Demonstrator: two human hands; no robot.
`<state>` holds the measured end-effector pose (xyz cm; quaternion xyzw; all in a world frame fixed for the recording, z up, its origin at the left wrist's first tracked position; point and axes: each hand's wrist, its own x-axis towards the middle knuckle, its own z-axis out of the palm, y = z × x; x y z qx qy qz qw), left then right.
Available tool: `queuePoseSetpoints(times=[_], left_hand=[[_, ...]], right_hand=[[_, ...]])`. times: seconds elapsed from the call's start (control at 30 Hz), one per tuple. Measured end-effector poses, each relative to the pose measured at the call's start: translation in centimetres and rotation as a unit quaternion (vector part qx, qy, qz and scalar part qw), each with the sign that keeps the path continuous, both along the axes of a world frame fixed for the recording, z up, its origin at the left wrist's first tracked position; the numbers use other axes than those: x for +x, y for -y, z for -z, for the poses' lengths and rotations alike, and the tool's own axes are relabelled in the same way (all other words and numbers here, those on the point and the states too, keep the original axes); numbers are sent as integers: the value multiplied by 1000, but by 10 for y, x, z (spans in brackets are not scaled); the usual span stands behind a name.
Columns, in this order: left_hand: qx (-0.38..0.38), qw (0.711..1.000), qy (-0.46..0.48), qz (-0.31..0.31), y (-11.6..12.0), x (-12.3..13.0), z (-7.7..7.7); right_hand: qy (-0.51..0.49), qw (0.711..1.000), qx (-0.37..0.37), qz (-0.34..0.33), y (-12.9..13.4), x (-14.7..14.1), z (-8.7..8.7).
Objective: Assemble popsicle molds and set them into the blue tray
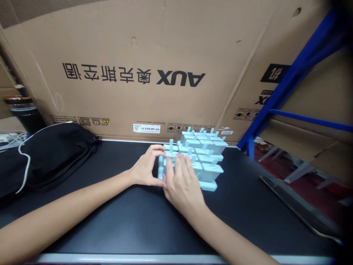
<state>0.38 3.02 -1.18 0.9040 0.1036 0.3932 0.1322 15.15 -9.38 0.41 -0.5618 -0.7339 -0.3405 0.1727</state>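
Note:
A light-blue ice pop mold [211, 168] with several lidded compartments and upright stick handles stands on the black tabletop. My left hand [147, 165] is curled around its left end, the fingers at the back corner and the thumb at the front. Across the front left of the mold lies my right hand [183, 184], its fingers over the lids and its thumb against the near side. It hides part of the front row. Right behind is a similar light-blue group of compartments [220, 146]; whether it is a separate mold I cannot tell.
At the left lie a black bag [60, 154] and a white cable [27, 165], with a dark bottle [26, 114] behind. A large cardboard box [110, 103] walls off the back. A blue metal frame [278, 92] and a dark flat tablet-like object [298, 206] are at the right.

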Motion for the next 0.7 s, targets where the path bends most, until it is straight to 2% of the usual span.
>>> queuePoseSetpoints(times=[0.1,0.17,0.33,0.43,0.57,0.63,0.7], left_hand=[[38,999,-11,22,-10,-7,-1],[53,998,-40,16,-12,-9,-1],[63,997,-48,12,-9,-4,1],[51,997,-50,25,-6,-2,-2],[56,996,-61,21,-6,-2,-7],[68,995,-66,14,-7,-2,-7],[68,995,-74,7,-8,-3,-7]], right_hand=[[4,1000,-10,-27,-5,-15,3],[-7,999,-13,-44,-6,-15,4],[-44,991,19,-128,2,6,3],[-84,983,29,-162,6,21,-8],[-147,968,64,-192,4,63,-33],[-197,958,146,-151,-2,99,-41],[-287,936,191,-70,-14,140,-39]])
